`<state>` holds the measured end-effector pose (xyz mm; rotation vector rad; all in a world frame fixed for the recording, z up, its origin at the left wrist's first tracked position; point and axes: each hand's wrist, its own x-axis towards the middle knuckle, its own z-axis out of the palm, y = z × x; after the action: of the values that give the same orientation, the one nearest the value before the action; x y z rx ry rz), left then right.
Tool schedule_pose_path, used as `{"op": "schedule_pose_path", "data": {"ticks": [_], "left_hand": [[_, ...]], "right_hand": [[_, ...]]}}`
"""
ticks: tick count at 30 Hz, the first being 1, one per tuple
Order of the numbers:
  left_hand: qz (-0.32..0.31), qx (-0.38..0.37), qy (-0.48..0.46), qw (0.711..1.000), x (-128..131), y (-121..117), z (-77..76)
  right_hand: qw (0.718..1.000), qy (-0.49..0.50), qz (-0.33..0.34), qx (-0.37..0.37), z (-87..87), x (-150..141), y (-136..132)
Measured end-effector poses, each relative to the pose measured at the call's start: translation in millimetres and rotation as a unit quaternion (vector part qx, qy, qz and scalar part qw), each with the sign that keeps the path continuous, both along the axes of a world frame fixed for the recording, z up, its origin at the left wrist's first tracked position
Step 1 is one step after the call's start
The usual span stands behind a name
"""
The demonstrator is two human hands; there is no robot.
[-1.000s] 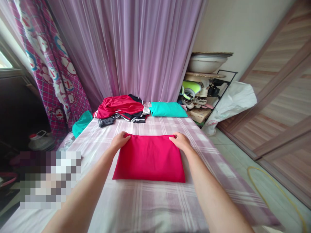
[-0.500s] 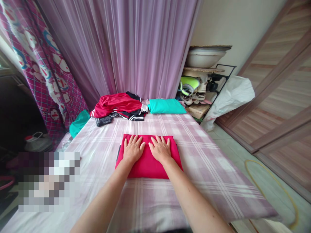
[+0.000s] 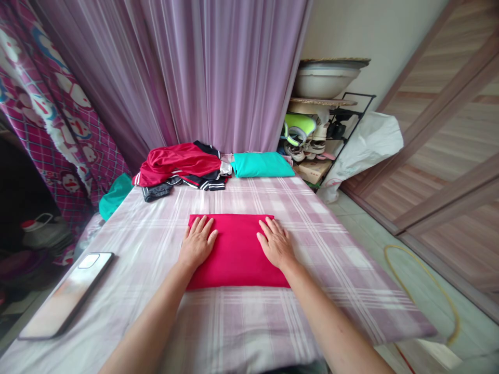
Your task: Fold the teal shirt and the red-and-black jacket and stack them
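Near field, on the bed:

1. Left hand (image 3: pixel 197 243): palm down on the left side of the red cloth, fingers (image 3: pixel 201 227) flat and slightly spread, pinching nothing.
2. Right hand (image 3: pixel 276 243): palm down on the right side of the same cloth, fingers (image 3: pixel 268 226) likewise flat and slightly spread, pinching nothing. The two hands stand well apart.
3. Folded red cloth (image 3: pixel 236 250): one flat, neat rectangle, lying square at the middle of the bed, under both hands. Folding appears complete for this piece, with no loose corners showing.
4. Plaid bed sheet (image 3: pixel 241 324): pale pink and white, spread under everything listed here.
5. Smartphone (image 3: pixel 66 296): lying flat near the left edge of the bed, well apart from the left hand.

Middle field, at the bed's far end:

6. Clothing heap (image 3: pixel 179 165): red garment with white stripes, lying over black striped pieces, all loose and unfolded, the only visible clothing not yet in folded form.
7. Teal pillow (image 3: pixel 262 164): just right of the heap.
8. Teal cloth (image 3: pixel 115 196): bunched at the bed's left edge.

Far field:

9. Sheer lilac curtain (image 3: pixel 222 67): hanging behind the bed.
10. Shoe rack (image 3: pixel 353 111): black metal, right of the curtain, with a white basin (image 3: pixel 325 80) on top.
11. White sack (image 3: pixel 366 150): leaning beside the rack.
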<state>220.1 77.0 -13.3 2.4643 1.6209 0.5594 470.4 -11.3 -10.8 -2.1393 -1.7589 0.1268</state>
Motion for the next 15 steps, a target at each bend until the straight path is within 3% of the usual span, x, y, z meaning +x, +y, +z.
{"op": "schedule_pose_path", "data": {"ticks": [9, 12, 15], "left_hand": [[0.007, -0.007, -0.053, 0.999, -37, 5, -11.6], [0.060, -0.006, -0.034, 0.998, -52, -4, -7.7], [0.129, -0.026, 0.038, 0.991, -65, -10, 3.8]], "right_hand": [[0.999, 0.014, 0.000, 0.044, -3.4, 8, -2], [0.997, 0.004, -0.058, 0.058, -2.7, 21, -11], [0.991, -0.014, -0.129, -0.017, 4.5, 34, -21]]}}
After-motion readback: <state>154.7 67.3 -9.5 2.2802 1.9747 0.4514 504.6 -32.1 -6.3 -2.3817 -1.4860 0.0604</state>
